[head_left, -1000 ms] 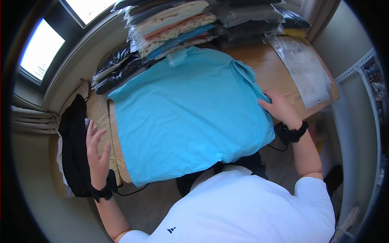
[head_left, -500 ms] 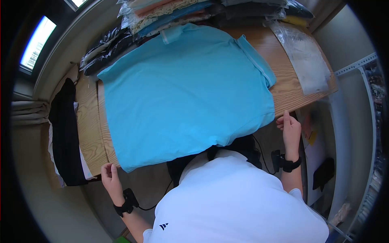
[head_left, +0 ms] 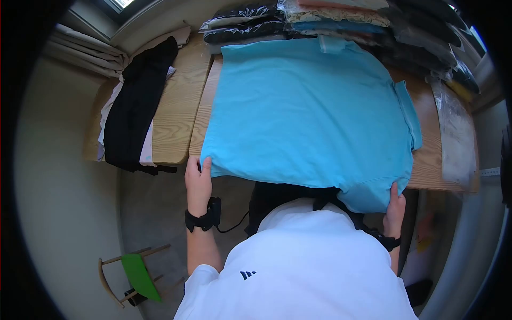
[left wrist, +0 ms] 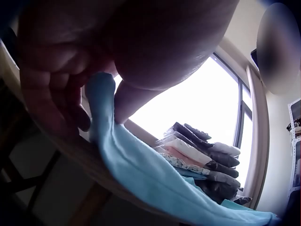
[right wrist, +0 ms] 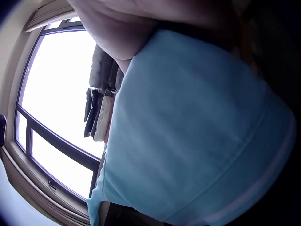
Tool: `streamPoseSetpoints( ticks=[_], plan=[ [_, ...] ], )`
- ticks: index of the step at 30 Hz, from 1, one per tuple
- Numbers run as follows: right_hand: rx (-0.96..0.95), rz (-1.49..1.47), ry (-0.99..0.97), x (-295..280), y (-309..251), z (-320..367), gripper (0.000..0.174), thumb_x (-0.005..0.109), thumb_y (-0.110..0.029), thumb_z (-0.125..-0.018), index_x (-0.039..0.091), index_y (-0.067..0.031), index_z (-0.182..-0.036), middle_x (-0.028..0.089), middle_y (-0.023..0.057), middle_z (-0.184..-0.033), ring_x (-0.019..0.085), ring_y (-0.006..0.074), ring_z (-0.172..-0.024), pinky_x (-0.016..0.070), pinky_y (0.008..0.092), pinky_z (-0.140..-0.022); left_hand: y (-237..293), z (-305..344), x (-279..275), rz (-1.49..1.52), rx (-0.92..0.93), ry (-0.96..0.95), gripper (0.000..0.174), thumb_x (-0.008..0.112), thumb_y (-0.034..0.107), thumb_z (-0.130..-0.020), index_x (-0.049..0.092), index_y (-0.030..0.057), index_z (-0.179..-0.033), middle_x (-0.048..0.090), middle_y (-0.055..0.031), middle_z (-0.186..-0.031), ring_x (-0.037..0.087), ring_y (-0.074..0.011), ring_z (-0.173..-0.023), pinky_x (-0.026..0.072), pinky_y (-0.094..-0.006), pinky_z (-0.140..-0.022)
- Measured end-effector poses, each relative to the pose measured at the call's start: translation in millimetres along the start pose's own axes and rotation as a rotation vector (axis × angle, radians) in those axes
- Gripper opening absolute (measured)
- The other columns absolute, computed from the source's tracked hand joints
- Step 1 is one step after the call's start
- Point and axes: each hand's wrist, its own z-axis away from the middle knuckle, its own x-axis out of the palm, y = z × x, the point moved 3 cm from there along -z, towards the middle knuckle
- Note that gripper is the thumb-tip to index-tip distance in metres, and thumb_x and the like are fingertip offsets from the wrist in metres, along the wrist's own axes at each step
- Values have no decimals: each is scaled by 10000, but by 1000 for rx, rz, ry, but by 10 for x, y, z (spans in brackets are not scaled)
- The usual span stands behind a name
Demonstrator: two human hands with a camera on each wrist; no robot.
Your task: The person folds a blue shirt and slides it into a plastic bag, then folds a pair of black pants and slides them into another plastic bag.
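Observation:
A light-blue shirt [head_left: 309, 112] lies spread over the wooden table, its near edge reaching past the table's front. At its near left corner, my left hand [head_left: 198, 181] pinches the cloth between thumb and fingers. The left wrist view shows a fold of the shirt [left wrist: 141, 174] caught there, stretching away to the right. My right hand [head_left: 394, 210] grips the near right part, thumb on top. In the right wrist view a panel of the shirt [right wrist: 188, 132] with a stitched hem hangs from that hand, whose fingertips are hidden behind the cloth.
Bagged folded clothes [head_left: 341, 21] are stacked along the back of the table [head_left: 178, 117]. A black garment [head_left: 136, 112] lies over pale cloth at the left. Clear plastic bags [head_left: 456, 133] lie at the right end. A green-seated chair [head_left: 140, 277] stands on the floor at lower left.
Both hands, earlier off the shirt at the table's front, now hold its near left and near right parts. The head view has swung left, bringing the chair into sight.

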Motion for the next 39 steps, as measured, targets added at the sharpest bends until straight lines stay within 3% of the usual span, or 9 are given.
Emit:
streamPoseSetpoints(
  ticks=[6,9,12,17,24,27,33,35,39],
  plan=[
    [-72,590,16,-216,-163,-5,270,705,-239,-830,584,1,-801,520,-33,-661,422,55,-598,355,231,-548,-255,32,-182,32,-185,19,178,617,129,-891,480,20,-858,417,37,-685,353,-52,-609,314,-206,-543],
    [-266,676,236,-162,-588,69,221,712,-173,-807,570,-3,-814,487,-30,-650,426,55,-612,356,219,-557,-462,92,-177,140,-296,7,192,611,171,-906,502,14,-926,494,35,-691,404,-32,-607,332,-190,-541],
    [-395,635,230,-36,-1006,-56,329,702,-131,-786,554,-23,-1060,574,52,-898,549,130,-775,459,262,-708,-393,138,-103,279,-457,-85,228,574,216,-936,525,-4,-972,545,29,-740,463,-31,-638,385,-185,-541],
    [-949,1399,-76,233,-1208,-480,418,638,-158,-815,556,-106,-1221,477,213,-1280,447,362,-1183,383,421,-975,-378,154,-18,417,-412,-193,273,541,216,-955,560,-31,-1071,588,-31,-904,535,-79,-783,470,-229,-671],
    [-655,880,130,-35,-1059,-457,286,569,-134,-878,595,-68,-1154,492,186,-1272,514,300,-1130,422,354,-919,-366,182,7,543,-383,-316,298,528,180,-957,559,-70,-1117,619,-73,-1050,548,-106,-917,420,-262,-855],
    [-245,370,407,-419,-476,-246,302,542,-81,-872,555,-10,-1165,501,150,-1247,523,253,-1130,435,333,-885,-398,164,-6,582,-406,-294,301,510,199,-969,572,-64,-1100,623,-62,-1027,551,-102,-910,423,-255,-838],
    [-265,117,70,-146,318,73,605,570,17,-754,370,2,-1325,428,121,-1340,377,238,-1289,282,340,-1060,-429,134,-45,543,-400,-359,318,496,216,-978,577,-66,-1102,626,-47,-1006,552,-86,-885,423,-241,-827],
    [-30,-3,-153,35,348,77,749,613,34,-709,296,-10,-1386,383,117,-1398,311,238,-1334,182,354,-1115,-447,144,-46,607,-415,-351,310,507,208,-974,574,-63,-1108,627,-50,-1006,556,-87,-885,433,-245,-827],
    [88,-135,-290,132,579,-179,847,728,-3,-668,302,-19,-1400,379,104,-1416,335,240,-1318,223,367,-1103,-451,145,-74,618,-384,-353,302,514,212,-971,571,-46,-1116,629,-50,-991,568,-84,-866,458,-248,-808]
  ],
)
